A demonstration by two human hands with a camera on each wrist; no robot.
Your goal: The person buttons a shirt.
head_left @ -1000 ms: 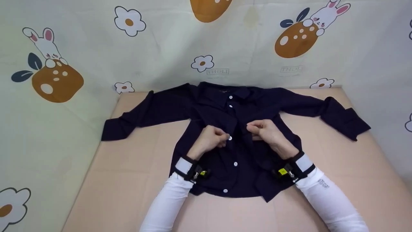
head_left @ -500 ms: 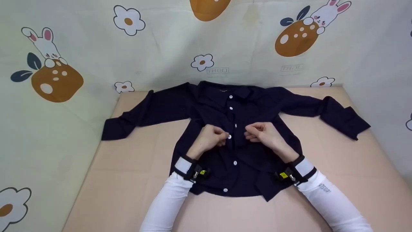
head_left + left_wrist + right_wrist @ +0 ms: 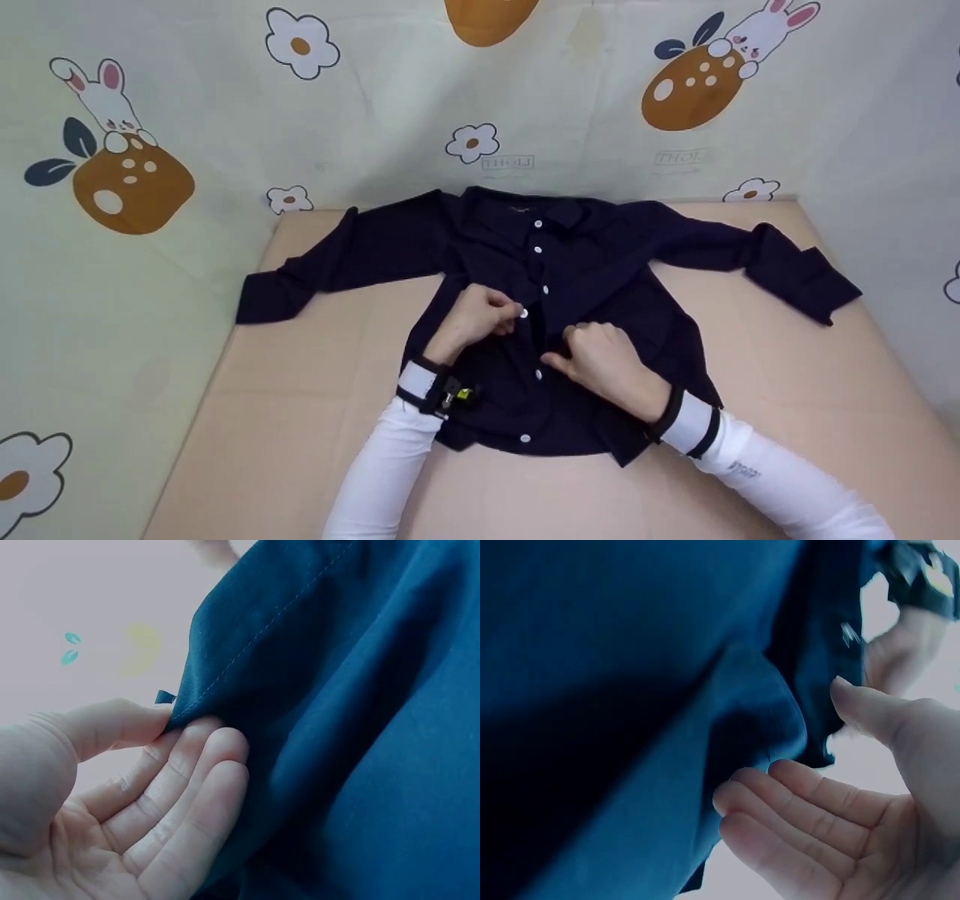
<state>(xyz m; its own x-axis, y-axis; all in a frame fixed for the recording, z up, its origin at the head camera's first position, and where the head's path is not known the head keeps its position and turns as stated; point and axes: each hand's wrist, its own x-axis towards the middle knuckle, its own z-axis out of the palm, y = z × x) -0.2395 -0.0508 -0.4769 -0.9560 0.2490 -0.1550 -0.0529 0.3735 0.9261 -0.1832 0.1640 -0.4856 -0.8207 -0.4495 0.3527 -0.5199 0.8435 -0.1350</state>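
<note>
A dark navy button-up shirt (image 3: 570, 431) lies spread, front up, collar at the far side. In the head view, my left hand (image 3: 480, 315) pinches the front edge beside a white button (image 3: 523, 313). The left wrist view has that thumb and forefinger on the stitched cloth edge, the other fingers loosely bent behind. Lower and to the right, my right hand (image 3: 607, 367) is over the shirt front. Its thumb (image 3: 877, 712) stands apart from its lightly bent fingers in the right wrist view, with no cloth pinched between them. The fingertips are close to the cloth; contact is unclear.
Both shirt sleeves reach outward, the left one (image 3: 390, 251) and the right one (image 3: 697, 240). A peach-coloured table surface (image 3: 300, 420) lies beneath. Behind it stands a pale printed sheet (image 3: 390, 112) with rabbits and flowers. More white buttons run down the shirt front.
The raised flap by my right hand has dropped, and a third button shows at the front. My right hand has moved down toward me. My left hand has shifted slightly left with its edge.
</note>
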